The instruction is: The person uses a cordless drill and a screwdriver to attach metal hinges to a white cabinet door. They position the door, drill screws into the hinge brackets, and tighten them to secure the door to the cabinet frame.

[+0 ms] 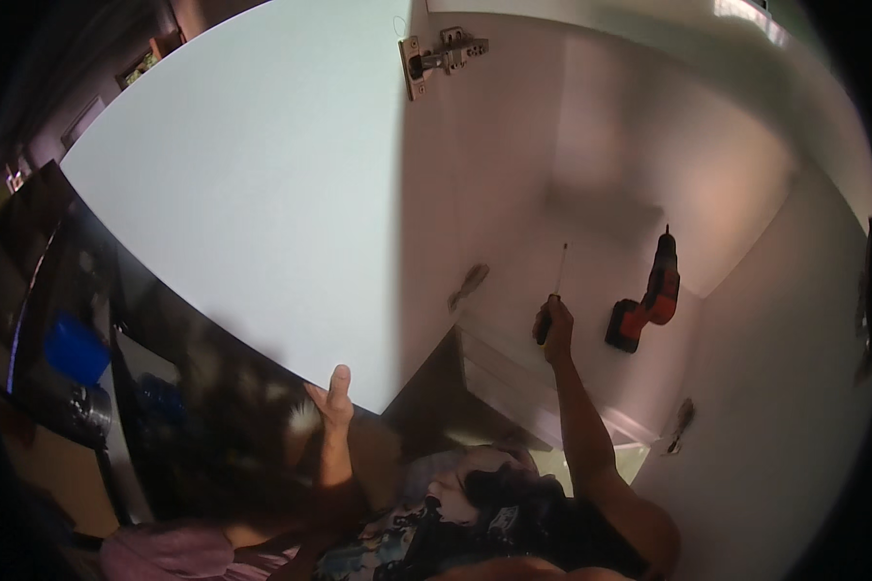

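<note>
Head view: from where I stood, the person's right hand (556, 329) had its fingers wrapped around the dark handle of a slim screwdriver with a thin metal shaft (560, 275). Its long axis ran away from the person's body, tip foremost, leaning slightly right; I could not tell whether the tip touched anything. Nearest that hand, just to its left, was a small, blurred grey metal fitting (469, 288). Farther off, ahead and to the left, a silvery metal hinge (443, 56) joined a large, flat white door panel (252, 203) to a pale cabinet (499, 145). The left hand (335, 407) pinched the panel's near edge, thumb on its face, well apart from that hinge. Right of the screwdriver lay a red-and-black cordless drill (657, 297), pointing away.
</note>
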### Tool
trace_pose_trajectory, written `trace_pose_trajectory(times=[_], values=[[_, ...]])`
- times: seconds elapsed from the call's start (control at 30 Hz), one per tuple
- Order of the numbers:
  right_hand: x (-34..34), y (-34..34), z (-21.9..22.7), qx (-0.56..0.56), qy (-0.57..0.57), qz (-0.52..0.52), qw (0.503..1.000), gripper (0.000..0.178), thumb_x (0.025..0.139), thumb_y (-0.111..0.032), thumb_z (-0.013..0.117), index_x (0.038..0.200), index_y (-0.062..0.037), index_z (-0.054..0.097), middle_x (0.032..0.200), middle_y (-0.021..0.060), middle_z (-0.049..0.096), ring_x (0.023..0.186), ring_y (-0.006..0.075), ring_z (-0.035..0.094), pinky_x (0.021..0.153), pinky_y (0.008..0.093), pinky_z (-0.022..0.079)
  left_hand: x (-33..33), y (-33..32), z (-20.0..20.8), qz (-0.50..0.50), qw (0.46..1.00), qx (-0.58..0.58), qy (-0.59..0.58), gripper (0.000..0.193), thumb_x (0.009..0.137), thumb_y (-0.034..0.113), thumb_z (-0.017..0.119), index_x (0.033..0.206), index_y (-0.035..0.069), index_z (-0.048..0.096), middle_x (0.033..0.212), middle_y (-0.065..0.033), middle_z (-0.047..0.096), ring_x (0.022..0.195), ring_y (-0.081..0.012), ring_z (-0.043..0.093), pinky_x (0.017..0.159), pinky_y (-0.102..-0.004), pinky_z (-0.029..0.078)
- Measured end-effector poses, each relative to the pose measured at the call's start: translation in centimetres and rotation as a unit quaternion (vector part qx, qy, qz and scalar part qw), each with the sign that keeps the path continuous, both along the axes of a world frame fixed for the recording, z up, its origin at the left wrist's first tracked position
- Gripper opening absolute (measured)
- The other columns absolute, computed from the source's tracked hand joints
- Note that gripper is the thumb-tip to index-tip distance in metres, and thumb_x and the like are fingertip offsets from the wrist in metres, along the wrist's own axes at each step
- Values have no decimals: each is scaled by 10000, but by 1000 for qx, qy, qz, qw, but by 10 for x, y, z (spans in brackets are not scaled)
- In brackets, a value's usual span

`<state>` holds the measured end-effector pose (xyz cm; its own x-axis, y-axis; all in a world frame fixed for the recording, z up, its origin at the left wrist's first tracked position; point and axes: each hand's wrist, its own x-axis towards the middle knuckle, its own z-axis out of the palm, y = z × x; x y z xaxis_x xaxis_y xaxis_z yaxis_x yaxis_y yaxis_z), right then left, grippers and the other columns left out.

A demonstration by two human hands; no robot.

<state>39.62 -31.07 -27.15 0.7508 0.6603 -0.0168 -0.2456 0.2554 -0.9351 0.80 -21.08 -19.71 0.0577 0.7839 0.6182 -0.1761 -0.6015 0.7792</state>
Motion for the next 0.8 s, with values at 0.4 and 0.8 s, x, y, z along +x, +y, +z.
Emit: trace_pose_trajectory(times=[0.4,0.8], values=[[24,30,244,-38,-526,10,849,236,935,-257,586,1040,-46,577,735,95,624,603,213,617,565,323,482,-13,-8,122,220,975,36,-4,433,920,145,617,1279,-34,454,1166,-95,556,1073,-169,507,925,-322,416],[26,5,364,-79,-726,-145,667,326,877,-386,638,1060,-117,652,867,71,695,775,278,674,667,375,532,5,-12,154,267,960,82,-7,492,955,270,587,1314,-25,424,1162,-108,564,1039,-180,519,924,-312,401]])
